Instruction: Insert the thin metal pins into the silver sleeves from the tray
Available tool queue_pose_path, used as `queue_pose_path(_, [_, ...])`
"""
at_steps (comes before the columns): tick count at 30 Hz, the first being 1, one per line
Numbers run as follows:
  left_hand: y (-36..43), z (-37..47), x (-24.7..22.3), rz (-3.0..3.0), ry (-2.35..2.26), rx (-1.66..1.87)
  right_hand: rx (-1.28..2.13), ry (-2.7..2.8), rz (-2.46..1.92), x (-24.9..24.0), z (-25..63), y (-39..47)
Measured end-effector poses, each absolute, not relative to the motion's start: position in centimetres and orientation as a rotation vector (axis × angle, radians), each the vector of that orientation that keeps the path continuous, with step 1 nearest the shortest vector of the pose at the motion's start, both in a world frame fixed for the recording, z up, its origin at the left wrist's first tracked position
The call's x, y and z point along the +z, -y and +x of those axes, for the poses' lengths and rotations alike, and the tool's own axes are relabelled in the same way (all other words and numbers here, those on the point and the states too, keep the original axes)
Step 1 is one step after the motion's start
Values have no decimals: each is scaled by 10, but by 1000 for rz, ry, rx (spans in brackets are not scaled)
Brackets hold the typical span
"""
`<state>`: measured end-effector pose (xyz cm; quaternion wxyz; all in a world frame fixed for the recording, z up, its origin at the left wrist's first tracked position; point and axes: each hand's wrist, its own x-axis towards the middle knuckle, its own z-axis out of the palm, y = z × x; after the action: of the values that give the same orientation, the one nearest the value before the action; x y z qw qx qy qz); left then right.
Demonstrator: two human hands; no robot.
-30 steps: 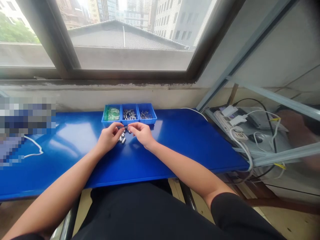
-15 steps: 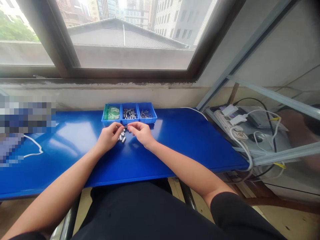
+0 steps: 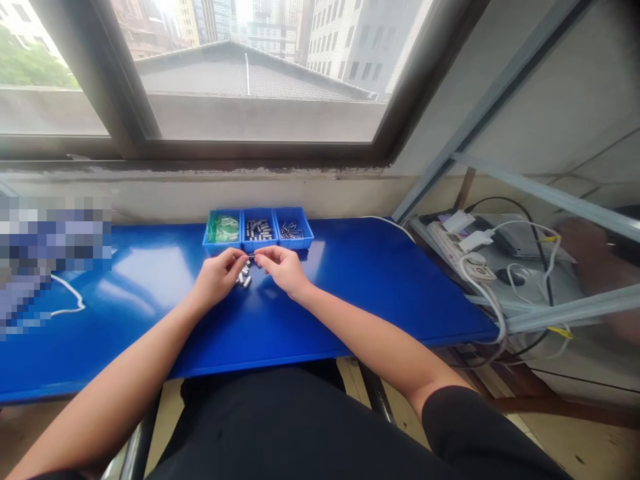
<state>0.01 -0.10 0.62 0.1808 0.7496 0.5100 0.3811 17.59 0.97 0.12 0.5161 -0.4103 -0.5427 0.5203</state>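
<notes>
My left hand (image 3: pixel 220 275) is closed in a pinch, thumb against fingers. Opposite it my right hand (image 3: pixel 281 268) pinches too, with its fingertips almost meeting the left ones. Between them a thin, screw-like metal piece (image 3: pixel 251 256) shows; its ends are hidden by the fingers. Just below the hands several short silver metal cylinders (image 3: pixel 245 279) lie loose on the blue table, partly covered by my left hand.
Three joined blue bins stand behind the hands: one with a green plastic bag (image 3: pixel 223 228), one with metal cylinders (image 3: pixel 259 230), one with dark screws (image 3: pixel 291 231). A metal rack (image 3: pixel 550 310) with a power strip (image 3: pixel 453 250) and cables stands at the right. A white cable (image 3: pixel 70 290) lies left.
Both hands stay pinched together in nearly the same place. The thin metal piece between the fingertips shows a little more clearly now. The view has tilted very slightly.
</notes>
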Motion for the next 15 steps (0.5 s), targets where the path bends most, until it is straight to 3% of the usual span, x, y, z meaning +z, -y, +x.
queue_pose_path(15, [1,0,7,2162,-1467,1091,1192,1413,-996,-1,176,-10])
